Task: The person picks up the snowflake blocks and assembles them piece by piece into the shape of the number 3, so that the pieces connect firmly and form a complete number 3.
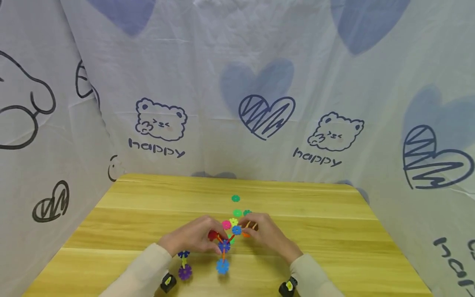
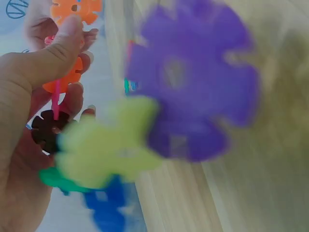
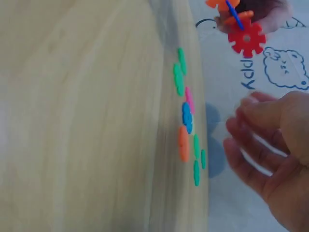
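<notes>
My left hand [image 1: 196, 237] grips a built-up chain of notched, flower-shaped plastic discs, slotted edge to edge. In the left wrist view its thumb presses on an orange disc [image 2: 72, 75], with a brown disc [image 2: 46, 130] farther down. A yellow disc [image 2: 106, 150] and a blurred purple disc [image 2: 207, 82] hang closest to that camera. In the right wrist view, a red disc [image 3: 246, 37] sticks out at the chain's end. Fingers loosely bent and nothing between them, my right hand [image 3: 273, 150] is beside the chain, over the loose discs in the head view.
Loose discs lie flat on the wooden table [image 1: 319, 231] beyond the hands: a green disc [image 1: 235, 198], a pink disc [image 1: 226, 225], a blue disc [image 1: 236, 230], an orange disc [image 3: 183, 144] and several other green ones. A printed white cloth [image 1: 211, 136] encloses the table's back and sides.
</notes>
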Motion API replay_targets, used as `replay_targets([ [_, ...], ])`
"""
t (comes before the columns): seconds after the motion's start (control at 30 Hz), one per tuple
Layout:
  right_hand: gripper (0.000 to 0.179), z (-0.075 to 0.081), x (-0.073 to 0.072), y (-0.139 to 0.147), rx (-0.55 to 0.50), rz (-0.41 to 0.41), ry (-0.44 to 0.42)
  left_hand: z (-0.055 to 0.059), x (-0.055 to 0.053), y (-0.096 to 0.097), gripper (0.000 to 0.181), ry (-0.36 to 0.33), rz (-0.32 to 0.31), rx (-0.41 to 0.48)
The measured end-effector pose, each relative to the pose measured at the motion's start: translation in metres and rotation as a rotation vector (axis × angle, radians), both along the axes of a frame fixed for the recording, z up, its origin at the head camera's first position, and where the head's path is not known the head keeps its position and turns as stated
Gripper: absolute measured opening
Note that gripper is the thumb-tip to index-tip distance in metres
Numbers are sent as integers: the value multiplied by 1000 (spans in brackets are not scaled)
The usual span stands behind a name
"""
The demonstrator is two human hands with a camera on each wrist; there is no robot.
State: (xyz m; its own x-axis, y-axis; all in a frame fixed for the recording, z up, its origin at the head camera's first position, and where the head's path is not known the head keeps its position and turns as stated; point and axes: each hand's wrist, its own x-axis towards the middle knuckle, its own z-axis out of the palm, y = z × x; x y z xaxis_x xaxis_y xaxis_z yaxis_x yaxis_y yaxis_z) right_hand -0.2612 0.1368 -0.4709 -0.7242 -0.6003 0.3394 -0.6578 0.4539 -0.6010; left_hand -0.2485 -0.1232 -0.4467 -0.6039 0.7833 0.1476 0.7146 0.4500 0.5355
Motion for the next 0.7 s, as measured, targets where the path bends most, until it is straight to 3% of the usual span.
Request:
replay_targets([
  [0.17,11,-5,-6,-1,113,-65,-42,-2,-1,-3,24,-64,51,-32],
  [0.47,19,-16,-13,1,240,-167,-31,-4,-4,-4,43,-168,86,-56],
  [0.7,11,-20,-15,6,227,-173,-80,-7,-3,-3,59,-150,107,-42],
])
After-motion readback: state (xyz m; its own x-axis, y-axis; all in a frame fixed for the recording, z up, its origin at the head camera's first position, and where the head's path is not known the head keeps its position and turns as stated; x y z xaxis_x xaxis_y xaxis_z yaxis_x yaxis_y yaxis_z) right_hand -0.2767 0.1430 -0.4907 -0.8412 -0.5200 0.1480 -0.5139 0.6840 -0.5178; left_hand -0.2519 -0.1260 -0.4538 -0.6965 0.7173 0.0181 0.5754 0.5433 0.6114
